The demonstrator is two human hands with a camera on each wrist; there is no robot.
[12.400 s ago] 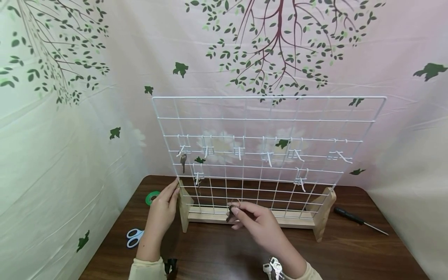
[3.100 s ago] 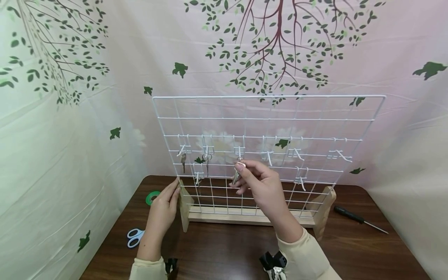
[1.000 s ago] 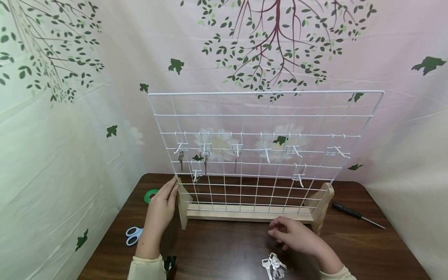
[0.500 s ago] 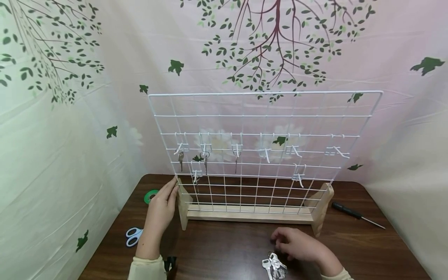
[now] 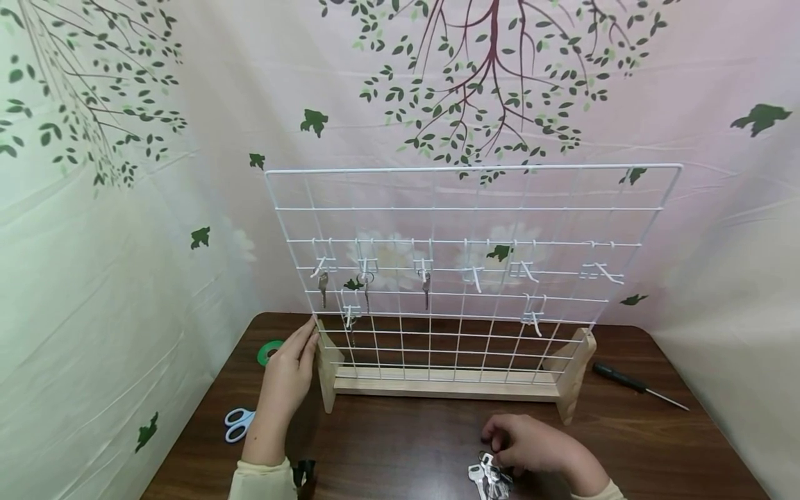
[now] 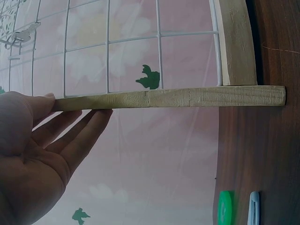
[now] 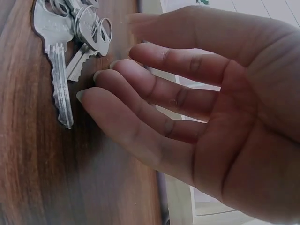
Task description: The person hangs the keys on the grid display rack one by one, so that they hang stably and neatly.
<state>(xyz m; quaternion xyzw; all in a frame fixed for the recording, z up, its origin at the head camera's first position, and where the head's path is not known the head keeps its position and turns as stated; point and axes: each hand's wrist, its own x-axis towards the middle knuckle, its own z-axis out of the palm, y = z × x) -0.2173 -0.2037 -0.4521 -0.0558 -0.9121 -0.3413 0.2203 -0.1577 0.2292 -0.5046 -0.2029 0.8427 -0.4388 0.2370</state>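
My left hand pinches the wooden side post of a white wire grid rack, thumb on one face and fingers on the other. My right hand is low over the table beside a pile of silver keys with rings. In the right wrist view its fingers are slightly bent, with nothing between them, tips close to the keys. On the rack's white hooks hang single keys: one at far left, one on the second hook, one on the third. Another hangs from the lower left hook.
Other hooks, such as the lower right one, carry no key. Green tape and blue-handled scissors lie at left, a black screwdriver at right. A small black object is near the left sleeve. Printed cloth surrounds the table.
Keys were added to the second and then the third upper hook. The right hand released the latter, came down right and moved in beside the key pile. The left hand stays on the post.
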